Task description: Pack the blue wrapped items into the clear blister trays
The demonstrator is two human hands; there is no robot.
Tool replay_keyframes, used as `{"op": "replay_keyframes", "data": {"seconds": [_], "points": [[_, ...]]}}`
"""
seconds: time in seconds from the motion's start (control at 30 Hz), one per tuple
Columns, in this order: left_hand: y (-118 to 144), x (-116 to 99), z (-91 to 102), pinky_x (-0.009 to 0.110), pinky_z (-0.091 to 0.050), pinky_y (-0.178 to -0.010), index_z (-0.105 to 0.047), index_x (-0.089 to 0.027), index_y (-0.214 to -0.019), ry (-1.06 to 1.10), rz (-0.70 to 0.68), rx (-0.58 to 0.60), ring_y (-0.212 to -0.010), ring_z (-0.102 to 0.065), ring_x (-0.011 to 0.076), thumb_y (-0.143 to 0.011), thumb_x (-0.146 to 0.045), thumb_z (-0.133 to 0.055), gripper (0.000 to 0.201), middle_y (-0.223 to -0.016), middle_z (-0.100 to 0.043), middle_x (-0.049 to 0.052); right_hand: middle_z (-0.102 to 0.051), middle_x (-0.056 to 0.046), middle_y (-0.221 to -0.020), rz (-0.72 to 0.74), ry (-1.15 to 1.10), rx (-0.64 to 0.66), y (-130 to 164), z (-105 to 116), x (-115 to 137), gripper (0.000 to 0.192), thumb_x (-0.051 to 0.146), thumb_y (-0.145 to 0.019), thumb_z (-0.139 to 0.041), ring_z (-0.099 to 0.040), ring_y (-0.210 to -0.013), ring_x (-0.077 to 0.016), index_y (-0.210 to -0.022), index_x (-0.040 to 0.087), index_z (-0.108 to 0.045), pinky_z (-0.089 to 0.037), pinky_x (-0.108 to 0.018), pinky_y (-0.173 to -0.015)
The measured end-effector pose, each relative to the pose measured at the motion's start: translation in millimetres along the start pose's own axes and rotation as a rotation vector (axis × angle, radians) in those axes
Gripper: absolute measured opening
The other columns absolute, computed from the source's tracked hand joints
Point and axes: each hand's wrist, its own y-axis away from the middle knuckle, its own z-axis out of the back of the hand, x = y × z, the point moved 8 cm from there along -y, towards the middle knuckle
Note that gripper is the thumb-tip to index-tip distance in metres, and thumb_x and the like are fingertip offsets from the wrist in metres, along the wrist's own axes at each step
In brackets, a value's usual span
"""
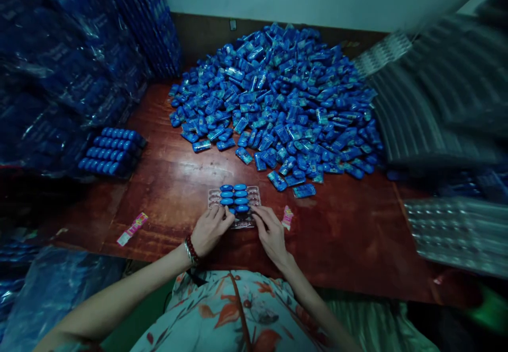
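A clear plastic tray [235,204] lies on the red-brown bench [349,230], near the front edge, just before the person; eight small blue packets [234,197] sit in its middle pockets, in two columns. The left hand [208,230] touches the tray's near left part, its fingers bent on the last blue packet; the right hand [270,231] touches the near right part, fingers lightly curled; if either grip is pinching something, I cannot tell. Behind the tray a big heap of blue packets [278,98] covers the bench; a filled tray [111,151] is at the left; empty trays [456,230] are stacked at the right.
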Motion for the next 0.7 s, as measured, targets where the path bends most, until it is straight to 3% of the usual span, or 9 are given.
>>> {"op": "replay_keyframes", "data": {"seconds": [0.13,0.27,0.37,0.43,0.5,0.6,0.7], "points": [[-11,12,28.4,0.035,-0.042,-0.068,-0.057,-0.019,-0.098,0.052,0.030,-0.066,-0.081,-0.053,0.0224,-0.089,-0.023,-0.044,0.017,-0.086,-0.059,0.010,-0.060,-0.007,-0.097,0.004,0.273,-0.118,-28,29,-17,0.030,0.029,-0.093,-0.037,-0.054,-0.092,-0.0183,-0.111,0.021,-0.060,-0.044,-0.035,-0.085],[-64,64,41.6,0.031,-0.040,-0.069,-0.058,-0.018,-0.084,0.229,0.172,-0.148,-0.077,-0.054,0.0193,-0.094,-0.031,-0.032,0.031,-0.080,-0.060,0.008,-0.055,-0.012,-0.094,-0.118,0.706,-0.110,-65,46,-43,0.032,0.035,-0.091,-0.039,-0.049,-0.089,-0.0244,-0.110,0.017,-0.058,-0.041,-0.037,-0.074],[-128,98,15.7,0.028,-0.041,-0.071,-0.057,-0.016,-0.091,0.347,0.276,-0.017,-0.081,-0.058,0.0186,-0.094,-0.036,-0.034,0.031,-0.087,-0.062,0.008,-0.053,-0.014,-0.095,-0.190,0.859,0.015,-79,38,-53,0.029,0.031,-0.088,-0.046,-0.049,-0.089,-0.0268,-0.109,0.015,-0.056,-0.040,-0.036,-0.068],[-166,109,-10.2,0.029,-0.042,-0.073,-0.055,-0.015,-0.099,0.346,0.330,0.123,-0.087,-0.059,0.0216,-0.089,-0.043,-0.045,0.032,-0.096,-0.061,0.010,-0.052,-0.014,-0.097,-0.205,0.859,0.086,-76,31,-55,0.029,0.028,-0.087,-0.049,-0.049,-0.090,-0.0268,-0.112,0.014,-0.054,-0.040,-0.035,-0.069],[-191,110,-29.3,0.032,-0.043,-0.074,-0.052,-0.012,-0.105,0.342,0.358,0.173,-0.092,-0.060,0.0257,-0.081,-0.047,-0.057,0.043,-0.105,-0.059,0.015,-0.052,-0.014,-0.100,-0.197,0.827,0.126,-64,27,-54,0.031,0.027,-0.087,-0.049,-0.049,-0.092,-0.0261,-0.115,0.016,-0.052,-0.041,-0.035,-0.071],[-208,106,-47.4,0.033,-0.045,-0.074,-0.049,-0.009,-0.109,0.369,0.364,0.172,-0.094,-0.059,0.0287,-0.072,-0.045,-0.069,0.055,-0.107,-0.057,0.018,-0.050,-0.014,-0.110,-0.152,0.771,0.116,-40,27,-50,0.036,0.033,-0.088,-0.047,-0.048,-0.098,-0.0261,-0.121,0.018,-0.048,-0.042,-0.037,-0.075],[-203,107,-53.6,0.033,-0.045,-0.077,-0.053,-0.009,-0.099,0.419,0.341,0.156,-0.091,-0.058,0.0261,-0.073,-0.040,-0.069,0.044,-0.097,-0.059,0.014,-0.048,-0.015,-0.115,-0.160,0.695,0.049,-25,31,-50,0.044,0.043,-0.088,-0.045,-0.046,-0.103,-0.0273,-0.124,0.017,-0.045,-0.043,-0.040,-0.078]]}}
